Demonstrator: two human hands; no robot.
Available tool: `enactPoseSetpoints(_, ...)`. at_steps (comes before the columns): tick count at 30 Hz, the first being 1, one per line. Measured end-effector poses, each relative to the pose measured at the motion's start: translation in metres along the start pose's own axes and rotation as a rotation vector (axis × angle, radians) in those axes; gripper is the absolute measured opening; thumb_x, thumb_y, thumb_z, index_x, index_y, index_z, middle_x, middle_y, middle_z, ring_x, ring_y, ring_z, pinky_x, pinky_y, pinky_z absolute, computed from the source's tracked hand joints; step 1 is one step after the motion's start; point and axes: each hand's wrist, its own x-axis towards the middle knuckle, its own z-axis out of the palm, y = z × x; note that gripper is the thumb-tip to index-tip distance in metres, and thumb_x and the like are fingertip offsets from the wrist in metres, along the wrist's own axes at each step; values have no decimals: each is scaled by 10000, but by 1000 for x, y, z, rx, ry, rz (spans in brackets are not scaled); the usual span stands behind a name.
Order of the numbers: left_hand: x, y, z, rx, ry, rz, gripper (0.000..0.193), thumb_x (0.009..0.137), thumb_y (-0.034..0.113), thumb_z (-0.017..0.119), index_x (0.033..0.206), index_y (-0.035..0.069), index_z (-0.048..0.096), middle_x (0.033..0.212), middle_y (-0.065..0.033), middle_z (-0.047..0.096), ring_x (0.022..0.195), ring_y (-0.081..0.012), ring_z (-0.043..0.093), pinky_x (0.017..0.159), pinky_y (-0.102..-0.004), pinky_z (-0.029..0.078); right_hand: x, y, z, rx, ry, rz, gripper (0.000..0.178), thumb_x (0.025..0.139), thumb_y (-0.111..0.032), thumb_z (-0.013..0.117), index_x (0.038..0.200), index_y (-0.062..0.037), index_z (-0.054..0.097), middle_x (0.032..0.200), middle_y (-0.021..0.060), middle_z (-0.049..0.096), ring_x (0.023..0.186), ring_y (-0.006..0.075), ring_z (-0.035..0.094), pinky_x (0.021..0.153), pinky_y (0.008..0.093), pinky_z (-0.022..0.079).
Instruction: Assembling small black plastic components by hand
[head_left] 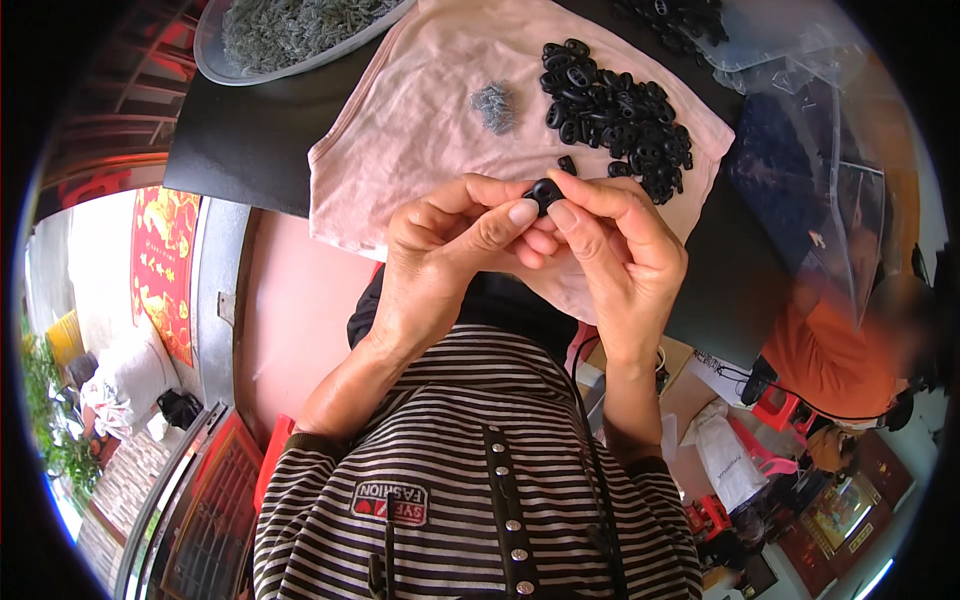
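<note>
My left hand (465, 225) and my right hand (622, 235) meet over the near part of a pink cloth (400, 130). Between their thumbs and forefingers they pinch one small, rounded black plastic piece (544, 194), which looks like a cord lock. The fingertips cover part of it, so its holes are hard to make out. Just beyond the fingers lies a loose black piece (567, 164). A pile of similar black cord lock pieces (620, 115), several with two holes, spreads to the right. Farther off, left of that pile, sits a little heap of grey metal springs (494, 106).
A clear plastic tub (208, 50) full of springs stands at the far left of the black table (240, 135). More black pieces (680, 22) lie at the back, beside clear plastic bags (800, 60). On the right is another person in an orange top (835, 355).
</note>
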Motion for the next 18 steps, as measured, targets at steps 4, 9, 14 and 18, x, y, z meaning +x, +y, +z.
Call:
enactPoseSetpoints(4,2,3,-3,-31,-37,-57,184,904,110,593,1021,-27,628,839,-121,673,748,-165,659,700,-267,556,2,-3,-2,-215,-7,-138,245,840,41,616,1080,-1,641,916,68,624,726,101,618,664,209,518)
enactPoseSetpoints(9,0,-2,1,-49,11,-65,177,901,137,605,978,-19,641,811,-106,672,707,-147,653,673,-260,555,-1,-5,2,-221,11,-98,366,750,23,710,1102,-38,633,913,62,628,705,113,623,635,241,523)
enactPoseSetpoints(14,0,-6,6,-6,72,-60,170,911,152,595,963,-1,649,790,-51,659,715,-118,634,694,-261,539,3,-6,-5,-450,6,-251,356,726,32,720,1064,-39,637,926,65,628,702,123,629,626,247,525)
enactPoseSetpoints(18,0,-6,5,-2,-33,-3,149,907,121,581,970,-6,627,898,-81,655,823,-144,639,748,-275,536,1,-10,-9,-371,-7,-222,352,714,48,725,1046,-34,642,939,62,626,711,122,638,617,238,530)
